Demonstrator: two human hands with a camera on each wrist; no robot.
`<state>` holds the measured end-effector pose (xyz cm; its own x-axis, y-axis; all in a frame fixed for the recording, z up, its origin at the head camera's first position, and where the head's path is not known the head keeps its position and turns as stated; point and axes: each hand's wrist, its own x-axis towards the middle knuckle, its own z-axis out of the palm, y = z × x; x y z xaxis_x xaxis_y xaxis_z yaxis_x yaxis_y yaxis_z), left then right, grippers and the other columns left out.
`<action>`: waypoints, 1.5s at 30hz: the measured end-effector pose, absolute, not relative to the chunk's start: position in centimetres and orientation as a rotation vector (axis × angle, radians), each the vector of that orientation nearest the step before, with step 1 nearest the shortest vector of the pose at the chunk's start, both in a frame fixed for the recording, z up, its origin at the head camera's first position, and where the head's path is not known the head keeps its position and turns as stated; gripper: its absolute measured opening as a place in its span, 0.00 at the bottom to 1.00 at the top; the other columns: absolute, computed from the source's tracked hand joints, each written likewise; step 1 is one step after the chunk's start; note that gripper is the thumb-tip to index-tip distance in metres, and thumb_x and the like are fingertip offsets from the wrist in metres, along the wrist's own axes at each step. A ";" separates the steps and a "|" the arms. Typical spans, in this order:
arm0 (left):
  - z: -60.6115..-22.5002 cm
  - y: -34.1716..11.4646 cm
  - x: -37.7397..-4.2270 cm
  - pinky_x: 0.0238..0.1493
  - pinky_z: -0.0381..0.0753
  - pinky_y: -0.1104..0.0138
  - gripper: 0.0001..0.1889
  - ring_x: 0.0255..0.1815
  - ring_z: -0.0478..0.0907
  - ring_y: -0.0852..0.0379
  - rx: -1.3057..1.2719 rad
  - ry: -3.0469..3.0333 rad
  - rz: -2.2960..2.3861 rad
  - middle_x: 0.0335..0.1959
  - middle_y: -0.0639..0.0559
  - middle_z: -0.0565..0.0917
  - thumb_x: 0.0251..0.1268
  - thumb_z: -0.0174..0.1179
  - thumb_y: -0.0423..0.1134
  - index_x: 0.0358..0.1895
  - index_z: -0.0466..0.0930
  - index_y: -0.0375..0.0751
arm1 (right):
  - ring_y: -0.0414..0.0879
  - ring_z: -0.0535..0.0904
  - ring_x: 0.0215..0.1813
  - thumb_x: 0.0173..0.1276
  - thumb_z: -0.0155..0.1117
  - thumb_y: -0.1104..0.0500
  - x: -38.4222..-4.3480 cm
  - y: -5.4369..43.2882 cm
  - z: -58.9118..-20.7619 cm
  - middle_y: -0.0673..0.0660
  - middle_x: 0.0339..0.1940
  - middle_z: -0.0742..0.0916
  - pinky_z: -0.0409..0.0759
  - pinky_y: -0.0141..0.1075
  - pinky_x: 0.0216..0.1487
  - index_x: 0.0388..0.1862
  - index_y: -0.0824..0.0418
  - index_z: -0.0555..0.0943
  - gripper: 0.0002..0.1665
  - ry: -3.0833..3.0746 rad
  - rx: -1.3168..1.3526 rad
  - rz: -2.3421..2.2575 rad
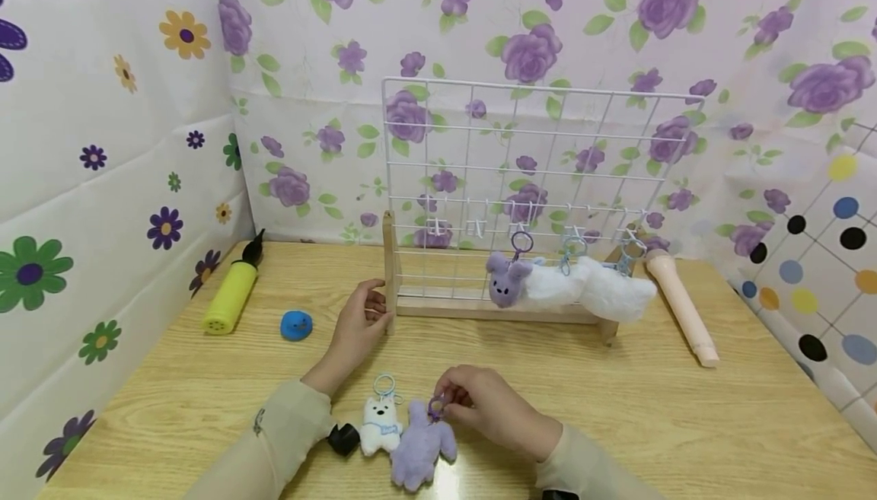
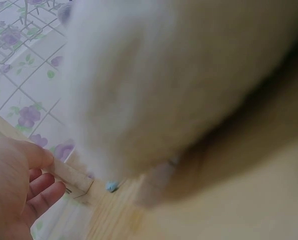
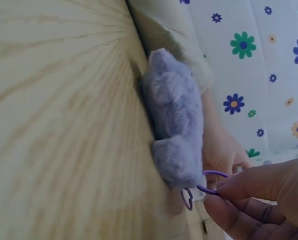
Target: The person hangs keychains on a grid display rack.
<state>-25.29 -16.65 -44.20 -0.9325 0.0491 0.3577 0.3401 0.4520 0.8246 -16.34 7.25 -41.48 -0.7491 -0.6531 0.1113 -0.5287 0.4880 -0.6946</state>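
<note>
My right hand (image 1: 489, 405) pinches the purple ring (image 3: 206, 189) of a purple plush keychain (image 1: 419, 454) between thumb and fingertip. The plush lies on the table, ears or limbs spread. Touching its left side is a white dog plush keychain (image 1: 381, 428), face up with a light blue bow and ring; in the left wrist view this white plush (image 2: 154, 85) looms blurred. Farther forward, my left hand (image 1: 352, 325) grips the left wooden foot (image 2: 73, 177) of a white wire grid rack, thumb in front and fingers bent at its side.
On the rack's hooks hang a purple plush head (image 1: 505, 283) and white fluffy plushes (image 1: 617, 291), right of two bare hooks. A yellow-green pump bottle (image 1: 231, 298) and a blue toy (image 1: 296, 325) lie at left. A pale pink tube (image 1: 681, 306) lies at right.
</note>
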 end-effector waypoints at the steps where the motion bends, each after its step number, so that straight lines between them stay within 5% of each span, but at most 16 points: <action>1: -44.2 -16.6 -25.3 0.42 0.81 0.68 0.27 0.43 0.77 0.48 -0.334 -2.424 -1.470 0.45 0.40 0.78 0.61 0.62 0.26 0.63 0.66 0.37 | 0.30 0.76 0.34 0.64 0.64 0.67 -16.3 7.3 -41.2 0.51 0.31 0.85 0.79 0.24 0.36 0.37 0.60 0.81 0.04 2.556 -1.029 -1.119; 45: -44.3 -16.7 -25.4 0.40 0.81 0.69 0.28 0.42 0.77 0.48 -0.350 -2.404 -1.455 0.44 0.39 0.78 0.59 0.63 0.25 0.62 0.66 0.35 | 0.34 0.78 0.35 0.64 0.64 0.68 -16.4 9.4 -32.7 0.52 0.33 0.85 0.81 0.25 0.36 0.39 0.62 0.82 0.06 2.701 -1.283 -1.066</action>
<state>-25.42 -16.67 -44.30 -0.9225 0.0484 0.3829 0.3617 0.4546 0.8140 -16.37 9.35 -32.65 -0.6728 -0.6764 0.2999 -0.6989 0.4480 -0.5576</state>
